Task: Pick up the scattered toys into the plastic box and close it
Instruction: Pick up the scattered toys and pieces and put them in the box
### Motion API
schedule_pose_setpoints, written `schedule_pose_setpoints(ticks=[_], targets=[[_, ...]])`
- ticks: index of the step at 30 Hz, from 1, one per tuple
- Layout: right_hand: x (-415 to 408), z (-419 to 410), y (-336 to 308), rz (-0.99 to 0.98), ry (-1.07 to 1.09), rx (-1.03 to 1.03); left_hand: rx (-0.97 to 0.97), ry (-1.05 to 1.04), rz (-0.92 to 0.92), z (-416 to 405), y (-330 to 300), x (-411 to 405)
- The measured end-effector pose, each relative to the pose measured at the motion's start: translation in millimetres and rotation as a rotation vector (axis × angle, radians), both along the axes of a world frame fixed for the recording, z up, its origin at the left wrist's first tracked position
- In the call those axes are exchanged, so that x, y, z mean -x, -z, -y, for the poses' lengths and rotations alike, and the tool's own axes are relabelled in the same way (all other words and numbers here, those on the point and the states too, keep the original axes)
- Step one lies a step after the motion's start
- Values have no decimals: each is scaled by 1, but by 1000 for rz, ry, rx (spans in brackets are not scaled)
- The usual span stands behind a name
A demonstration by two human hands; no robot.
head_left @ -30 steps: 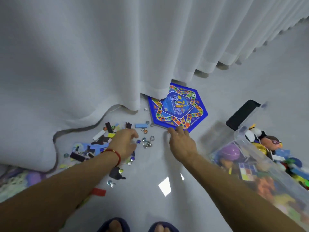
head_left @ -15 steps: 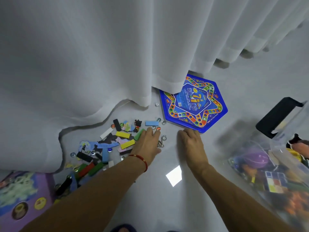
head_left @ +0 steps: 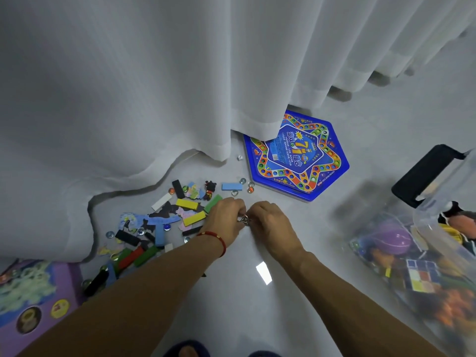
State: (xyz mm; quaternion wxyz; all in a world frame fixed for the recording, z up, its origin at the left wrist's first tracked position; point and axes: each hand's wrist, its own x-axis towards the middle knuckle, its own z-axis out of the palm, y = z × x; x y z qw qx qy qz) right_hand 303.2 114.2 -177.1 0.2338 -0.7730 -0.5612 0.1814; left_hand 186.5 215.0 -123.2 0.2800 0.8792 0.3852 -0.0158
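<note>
From the head camera, both hands met low over the pale floor [head_left: 231, 292]. The left hand [head_left: 226, 219], with a red cord bracelet [head_left: 215, 239] at the wrist, and the right hand [head_left: 270, 222] had their fingers curled in toward each other, pinching a small knot of metal rings [head_left: 244, 219] between them; which hand bore the grip could not be told.

Just left of the hands lay the scattered toys [head_left: 164, 222]: flat blocks in yellow, green, black, white, red and blue, puzzle scraps, glass marbles and a small dark bear figure [head_left: 209, 188]. A white die [head_left: 239, 157] sat apart near the curtain [head_left: 154, 86], whose hem draped over the back edge of a blue six-sided game board [head_left: 298, 161] lying flat beyond the hands.

The plastic box [head_left: 425, 253] stood at the right edge, well apart from the pile, open, clear-walled, with a black handle [head_left: 425, 171] and already crowded with toys, among them a purple ball and a colour cube. A purple box [head_left: 36, 292] sat at the lower left.
</note>
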Motion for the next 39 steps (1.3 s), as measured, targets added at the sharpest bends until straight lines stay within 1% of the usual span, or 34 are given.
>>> schedule_pose_setpoints(ticks=[4, 7, 11, 13, 15, 17, 19, 20, 22, 24, 27, 28, 29, 31, 33, 36, 39], targets=[[5, 10, 3, 31, 60, 13, 93, -45, 49, 5, -3, 4], [6, 23, -4, -17, 144, 34, 169, -128, 112, 10, -12, 5], [3, 53, -28, -92, 213, 137, 268, -251, 156, 19, -36, 5], [2, 72, -52, -221, 296, 142, 344, -323, 169, 26, -55, 6], [5, 90, -90, -460, 433, 107, 461, -347, 221, 35, -81, 4], [9, 111, -139, -703, 571, 6, 604, -323, 317, 47, -120, -4], [6, 136, -192, -879, 673, -113, 708, -243, 388, 63, -165, -23], [1, 150, -216, -928, 706, -189, 747, -193, 412, 75, -189, -34], [-17, 179, -260, -930, 764, -338, 781, -98, 437, 102, -232, -62], [-43, 206, -291, -957, 883, -459, 817, -37, 463, 133, -267, -93], [-87, 242, -308, -1272, 1155, -576, 880, 35, 471, 175, -303, -134], [-101, 252, -308, -1328, 1220, -600, 882, 47, 458, 185, -312, -144], [-114, 262, -306, -1314, 1264, -608, 892, 41, 445, 194, -319, -150], [-130, 275, -305, -1173, 1328, -562, 938, 6, 387, 202, -331, -153], [-132, 282, -312, -1055, 1317, -476, 928, 29, 272, 201, -342, -141], [-113, 275, -329, -933, 1207, -329, 790, 45, 126, 177, -347, -103], [-85, 247, -337, -843, 1092, -286, 636, -36, 75, 134, -343, -48]])
